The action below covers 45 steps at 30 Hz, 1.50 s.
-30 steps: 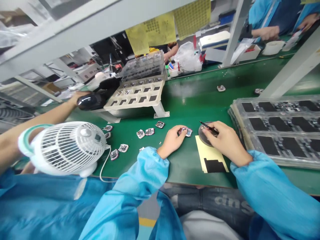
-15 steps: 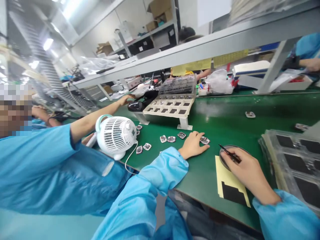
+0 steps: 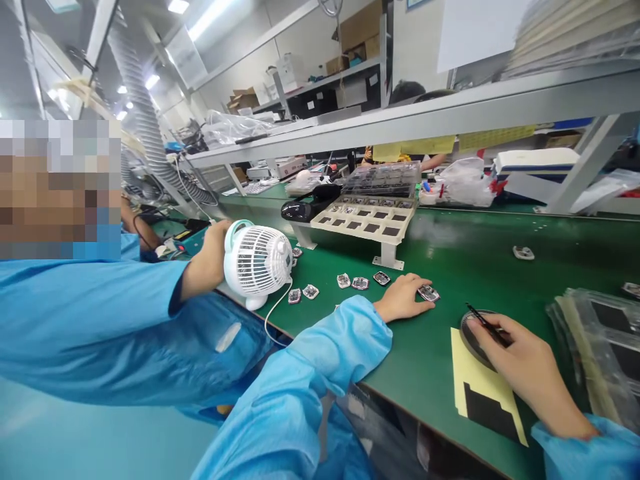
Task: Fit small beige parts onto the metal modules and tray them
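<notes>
On the green bench, my left hand (image 3: 404, 298) has its thumb and forefinger around the edges of a small silver-rimmed electronic part (image 3: 429, 293), which lies on the surface. My right hand (image 3: 525, 363) is closed around black tweezers (image 3: 493, 328), whose tips point up and left, apart from the part. Beneath the right hand is a round dark dish (image 3: 470, 341), partly hidden, on a yellow sheet (image 3: 463, 380) with a black patch (image 3: 489, 412). More parts of this kind, such as one white-rimmed part (image 3: 343, 281), lie to the left of my left hand.
A white fan (image 3: 260, 260) stands at left, a co-worker's hand (image 3: 210, 257) beside it. Behind are a raised cream compartment tray (image 3: 395, 231) and a black glossy device (image 3: 299, 211). Stacked clear trays (image 3: 595, 347) sit at right. A grey shelf (image 3: 480, 97) crosses overhead.
The view has shifted, moving the bench things right and down. The co-worker's hand has drawn back from the black device to the fan. My left thumb and forefinger sit closer around the part.
</notes>
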Tool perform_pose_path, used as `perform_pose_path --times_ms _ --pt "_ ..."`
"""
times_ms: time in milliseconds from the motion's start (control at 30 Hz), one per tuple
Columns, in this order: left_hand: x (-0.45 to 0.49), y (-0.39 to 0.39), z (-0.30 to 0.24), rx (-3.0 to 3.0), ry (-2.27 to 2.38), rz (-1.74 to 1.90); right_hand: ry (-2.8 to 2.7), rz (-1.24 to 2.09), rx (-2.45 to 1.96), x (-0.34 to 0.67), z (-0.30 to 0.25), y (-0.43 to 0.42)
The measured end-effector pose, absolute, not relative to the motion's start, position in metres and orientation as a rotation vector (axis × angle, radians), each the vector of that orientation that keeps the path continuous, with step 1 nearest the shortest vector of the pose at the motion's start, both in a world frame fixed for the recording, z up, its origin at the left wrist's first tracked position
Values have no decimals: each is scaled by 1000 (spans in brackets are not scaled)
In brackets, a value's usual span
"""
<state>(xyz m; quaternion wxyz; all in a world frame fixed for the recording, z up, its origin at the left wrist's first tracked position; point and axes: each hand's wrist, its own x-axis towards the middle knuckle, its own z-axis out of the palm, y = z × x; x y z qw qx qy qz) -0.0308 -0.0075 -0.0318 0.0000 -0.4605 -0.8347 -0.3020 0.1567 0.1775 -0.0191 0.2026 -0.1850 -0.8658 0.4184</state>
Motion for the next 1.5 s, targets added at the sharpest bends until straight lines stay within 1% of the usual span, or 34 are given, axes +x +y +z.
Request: perform_pose_path --times_ms 333,533,700,1033,1267,1500 --pt "-32 -9 -32 -1519 -2568 -946 -2409 1150 -491 157 -21 175" --pt "-27 -9 -28 -1523 -2561 -960 -2381 1110 -349 159 -18 173" --pt "-27 -8 -27 -1404 -2560 -992 -2363 1085 -252 158 -13 170" --pt "-11 6 -16 -1453 -2548 -881 -2350 1077 -263 158 -11 169" --pt "-32 -18 -10 -1192 -2655 -648 -2365 1121 -359 159 -16 170" --pt "-30 -43 -16 -1178 -2641 -559 -2412 1151 -453 158 -20 172"
